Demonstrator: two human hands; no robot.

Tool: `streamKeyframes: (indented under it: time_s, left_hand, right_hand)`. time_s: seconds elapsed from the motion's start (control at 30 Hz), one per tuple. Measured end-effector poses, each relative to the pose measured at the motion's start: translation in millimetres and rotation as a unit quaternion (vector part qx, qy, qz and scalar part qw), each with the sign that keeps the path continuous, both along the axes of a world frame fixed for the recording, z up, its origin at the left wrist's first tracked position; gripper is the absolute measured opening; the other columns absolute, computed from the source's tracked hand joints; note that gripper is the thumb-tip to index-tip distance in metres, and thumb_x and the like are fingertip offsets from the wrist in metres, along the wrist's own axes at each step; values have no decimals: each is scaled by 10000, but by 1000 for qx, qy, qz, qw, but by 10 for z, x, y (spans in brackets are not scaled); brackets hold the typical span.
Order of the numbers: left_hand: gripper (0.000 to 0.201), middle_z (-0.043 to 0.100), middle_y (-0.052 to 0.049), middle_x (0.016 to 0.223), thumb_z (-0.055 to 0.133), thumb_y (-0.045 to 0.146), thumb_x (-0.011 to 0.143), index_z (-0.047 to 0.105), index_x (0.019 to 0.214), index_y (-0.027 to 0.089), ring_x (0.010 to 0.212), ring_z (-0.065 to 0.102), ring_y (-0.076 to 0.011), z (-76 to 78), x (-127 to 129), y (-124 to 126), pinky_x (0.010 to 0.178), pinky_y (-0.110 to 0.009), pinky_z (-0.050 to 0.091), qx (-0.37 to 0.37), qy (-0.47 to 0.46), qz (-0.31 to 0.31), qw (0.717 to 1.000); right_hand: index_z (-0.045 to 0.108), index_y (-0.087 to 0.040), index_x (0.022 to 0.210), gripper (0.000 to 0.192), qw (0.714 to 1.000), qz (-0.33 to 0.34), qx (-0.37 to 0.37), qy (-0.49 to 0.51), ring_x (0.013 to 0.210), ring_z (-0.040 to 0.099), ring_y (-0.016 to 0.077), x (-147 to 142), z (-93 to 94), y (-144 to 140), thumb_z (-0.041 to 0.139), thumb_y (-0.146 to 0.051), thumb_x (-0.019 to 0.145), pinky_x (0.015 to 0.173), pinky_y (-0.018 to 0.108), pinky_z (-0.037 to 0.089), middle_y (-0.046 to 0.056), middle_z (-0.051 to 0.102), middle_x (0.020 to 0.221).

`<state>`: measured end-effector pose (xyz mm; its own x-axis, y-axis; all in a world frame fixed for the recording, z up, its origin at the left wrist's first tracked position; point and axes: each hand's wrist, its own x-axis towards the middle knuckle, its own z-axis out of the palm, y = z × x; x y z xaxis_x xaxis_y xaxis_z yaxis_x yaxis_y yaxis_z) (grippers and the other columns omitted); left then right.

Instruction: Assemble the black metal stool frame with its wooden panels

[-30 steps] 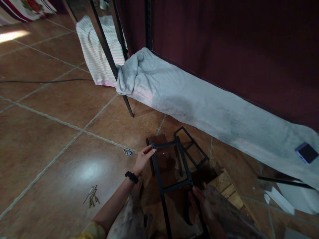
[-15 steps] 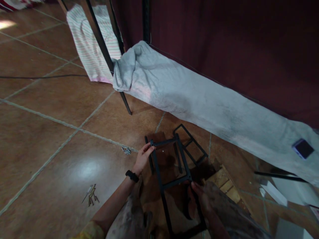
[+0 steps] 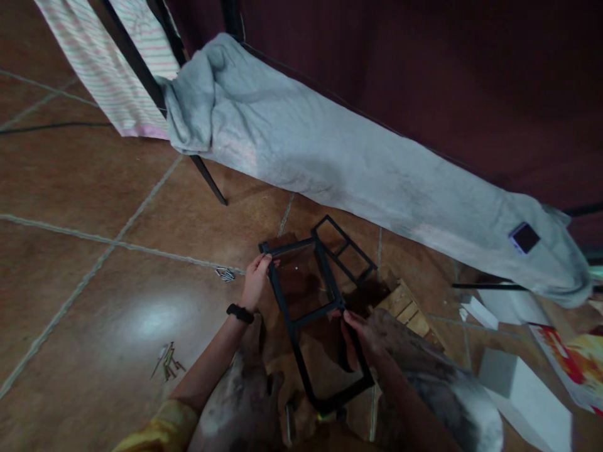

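A black rectangular metal frame (image 3: pixel 282 301) with a crossbar stands between my knees. My left hand (image 3: pixel 256 277) grips its far left corner, the thumb on top and the fingers around the bar. At the right end of the crossbar, my right hand (image 3: pixel 362 329) is closed on the frame's right side; its lower fingers are in shadow. Just beyond lies a smaller black frame (image 3: pixel 351 242) on the floor. Several silver screws (image 3: pixel 225 274) lie left of my left hand. A small pile of brass-coloured pieces (image 3: pixel 168 363) is nearer to me on the left.
A grey towel (image 3: pixel 330 163) covers a long low surface ahead, with a phone (image 3: pixel 524 238) on it. Striped cloth (image 3: pixel 141 107) hangs at the upper left beside a dark leg. At right are a slatted wooden piece (image 3: pixel 414 319), a white box (image 3: pixel 522 383) and a colourful package (image 3: pixel 572 364).
My view has shifted, bringing more of the right side into sight. The black frame has tipped slightly, its far end now lower against the smaller frame. Both hands keep their holds.
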<state>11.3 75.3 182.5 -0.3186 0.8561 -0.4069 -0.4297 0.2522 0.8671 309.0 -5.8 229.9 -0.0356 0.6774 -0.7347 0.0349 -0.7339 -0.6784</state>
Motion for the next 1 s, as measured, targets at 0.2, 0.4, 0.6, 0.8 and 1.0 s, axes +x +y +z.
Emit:
streamKeyframes:
  time_s: [0.2, 0.4, 0.6, 0.8, 1.0]
  left_hand:
    - [451, 713, -61, 857, 621, 537, 752, 675, 943, 131, 841, 670, -211, 10, -28, -3, 825, -324, 502, -13, 5, -9, 1000]
    - [463, 712, -50, 814, 621, 548, 754, 674, 945, 130, 761, 662, -192, 29, -33, 6, 759, -298, 503, -17, 20, -15, 1000]
    - [460, 710, -51, 804, 646, 527, 743, 672, 944, 114, 767, 665, -194, 44, 0, 0, 769, -301, 504, -16, 26, 5, 1000]
    - [447, 721, -51, 797, 660, 511, 737, 686, 958, 123, 767, 672, -212, -11, -1, -6, 755, -321, 514, -8, 22, 14, 1000]
    - [389, 731, -66, 804, 656, 465, 743, 708, 932, 129, 749, 667, -215, -14, 29, -100, 705, -309, 513, -23, 70, 12, 997]
  right_hand:
    - [706, -188, 912, 460, 1000, 0, -11, -1, 468, 517, 146, 16, 11, -2, 685, -582, 677, 453, 255, 398, -25, 546, 481]
    - [713, -174, 903, 463, 1000, 6, 13, -12, 526, 550, 169, 111, -4, 47, 716, -565, 655, 497, 272, 417, -7, 584, 525]
    - [699, -185, 826, 433, 999, 2, 25, -30, 615, 579, 183, 127, -115, 66, 710, -582, 652, 574, 286, 440, 15, 648, 641]
    - [621, -181, 621, 486, 997, 39, 43, -44, 547, 521, 152, 108, -407, 30, 643, -664, 673, 567, 275, 432, 3, 583, 543]
    - [586, -165, 586, 535, 999, 8, -7, -32, 485, 474, 115, 99, -727, -45, 609, -689, 692, 493, 243, 385, -2, 534, 513]
